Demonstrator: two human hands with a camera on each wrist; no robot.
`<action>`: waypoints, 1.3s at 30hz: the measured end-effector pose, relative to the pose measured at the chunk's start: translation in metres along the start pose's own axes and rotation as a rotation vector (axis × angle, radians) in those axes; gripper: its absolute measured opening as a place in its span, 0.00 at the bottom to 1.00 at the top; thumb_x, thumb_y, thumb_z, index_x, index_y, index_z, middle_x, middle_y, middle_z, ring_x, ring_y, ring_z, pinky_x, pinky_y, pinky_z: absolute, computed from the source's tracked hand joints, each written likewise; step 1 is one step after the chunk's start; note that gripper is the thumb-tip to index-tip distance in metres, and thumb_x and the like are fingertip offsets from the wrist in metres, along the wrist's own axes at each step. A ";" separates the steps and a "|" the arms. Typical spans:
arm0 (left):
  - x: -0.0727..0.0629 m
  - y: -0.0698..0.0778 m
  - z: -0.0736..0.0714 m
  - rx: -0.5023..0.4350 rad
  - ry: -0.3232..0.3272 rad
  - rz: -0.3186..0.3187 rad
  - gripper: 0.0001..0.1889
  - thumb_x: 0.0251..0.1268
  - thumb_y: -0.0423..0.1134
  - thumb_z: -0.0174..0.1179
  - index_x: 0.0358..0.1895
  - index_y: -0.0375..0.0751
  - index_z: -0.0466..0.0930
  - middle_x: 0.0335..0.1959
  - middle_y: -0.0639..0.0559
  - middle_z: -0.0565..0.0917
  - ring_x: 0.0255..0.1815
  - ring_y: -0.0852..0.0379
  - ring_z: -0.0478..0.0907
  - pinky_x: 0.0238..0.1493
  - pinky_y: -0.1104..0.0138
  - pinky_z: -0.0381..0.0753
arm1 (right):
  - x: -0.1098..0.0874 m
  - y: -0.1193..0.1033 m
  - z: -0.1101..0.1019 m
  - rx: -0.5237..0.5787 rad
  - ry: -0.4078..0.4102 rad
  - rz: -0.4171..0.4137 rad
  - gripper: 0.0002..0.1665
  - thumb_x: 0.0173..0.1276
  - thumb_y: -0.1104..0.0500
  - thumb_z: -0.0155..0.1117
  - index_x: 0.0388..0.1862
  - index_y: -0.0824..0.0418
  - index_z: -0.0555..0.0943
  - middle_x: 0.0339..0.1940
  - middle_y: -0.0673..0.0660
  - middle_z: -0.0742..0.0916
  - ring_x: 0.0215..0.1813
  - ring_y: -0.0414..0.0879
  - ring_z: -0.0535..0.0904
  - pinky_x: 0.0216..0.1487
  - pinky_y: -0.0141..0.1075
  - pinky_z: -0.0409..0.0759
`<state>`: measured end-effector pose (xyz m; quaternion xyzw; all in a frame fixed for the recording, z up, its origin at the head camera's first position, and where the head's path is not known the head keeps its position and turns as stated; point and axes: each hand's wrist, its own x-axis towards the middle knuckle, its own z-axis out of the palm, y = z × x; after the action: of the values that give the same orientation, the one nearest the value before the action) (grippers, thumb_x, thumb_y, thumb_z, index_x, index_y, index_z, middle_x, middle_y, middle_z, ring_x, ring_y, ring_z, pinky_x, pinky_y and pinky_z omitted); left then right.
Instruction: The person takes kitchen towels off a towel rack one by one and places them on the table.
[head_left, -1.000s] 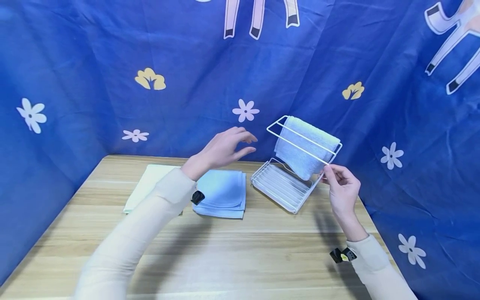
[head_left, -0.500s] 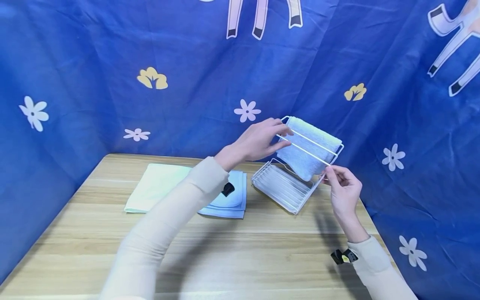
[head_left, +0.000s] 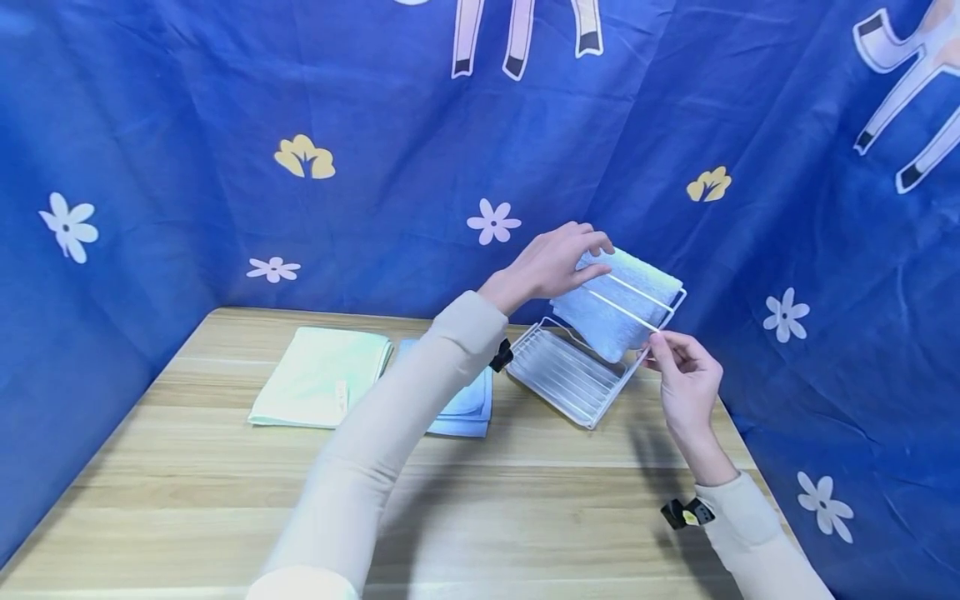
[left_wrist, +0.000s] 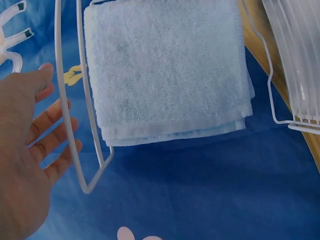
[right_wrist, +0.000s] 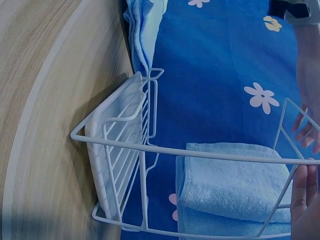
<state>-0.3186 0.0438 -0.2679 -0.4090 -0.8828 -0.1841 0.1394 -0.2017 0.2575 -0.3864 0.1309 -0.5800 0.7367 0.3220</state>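
Observation:
A white wire rack [head_left: 564, 377] with a shallow tray in its base stands at the back right of the table. A light-blue towel [head_left: 626, 304] hangs folded over its upper bars. My right hand [head_left: 686, 375] pinches the rack's frame at the front right corner, thumb against the wire. My left hand [head_left: 555, 260] is at the upper left end of the rack. In the left wrist view the fingers of the left hand [left_wrist: 25, 160] are spread loosely beside the outer bar, not curled round it; whether they touch it I cannot tell.
A folded pale-green cloth [head_left: 322, 375] lies at the back left of the wooden table [head_left: 510, 508]. Beside it, a folded blue cloth [head_left: 468, 408] is partly covered by my left sleeve. A blue patterned curtain [head_left: 390, 167] stands close behind the rack and along the sides.
My left hand has moved right from above the blue cloth to the rack's upper left end. The right hand has kept its hold, and the rack and towel look still.

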 end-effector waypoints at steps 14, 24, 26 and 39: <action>0.031 -0.004 0.018 -0.051 -0.024 -0.103 0.19 0.80 0.54 0.59 0.65 0.52 0.82 0.60 0.53 0.84 0.62 0.54 0.78 0.64 0.62 0.77 | 0.003 0.000 0.002 -0.033 -0.011 0.010 0.03 0.72 0.71 0.67 0.39 0.69 0.88 0.27 0.53 0.91 0.27 0.39 0.88 0.34 0.30 0.88; 0.049 -0.002 0.022 0.012 -0.100 -0.115 0.22 0.80 0.54 0.59 0.68 0.51 0.79 0.64 0.54 0.83 0.66 0.54 0.77 0.70 0.61 0.75 | 0.003 -0.001 0.000 -0.018 -0.010 0.010 0.04 0.72 0.73 0.67 0.38 0.69 0.88 0.27 0.53 0.91 0.27 0.39 0.88 0.33 0.30 0.88; 0.051 -0.002 0.024 0.021 -0.110 -0.114 0.22 0.80 0.54 0.59 0.69 0.51 0.79 0.64 0.54 0.82 0.67 0.54 0.76 0.70 0.60 0.74 | 0.002 -0.001 -0.001 -0.022 -0.008 0.013 0.04 0.72 0.72 0.67 0.38 0.69 0.88 0.27 0.53 0.91 0.28 0.39 0.88 0.33 0.30 0.89; 0.054 -0.005 0.023 0.067 -0.125 -0.128 0.17 0.80 0.52 0.60 0.65 0.58 0.83 0.64 0.56 0.83 0.65 0.54 0.77 0.69 0.61 0.75 | 0.001 -0.001 0.000 -0.016 -0.009 0.003 0.03 0.72 0.73 0.67 0.38 0.71 0.87 0.26 0.54 0.91 0.27 0.39 0.88 0.33 0.31 0.89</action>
<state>-0.3582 0.0875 -0.2679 -0.3576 -0.9197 -0.1372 0.0857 -0.2022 0.2583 -0.3853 0.1307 -0.5876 0.7319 0.3191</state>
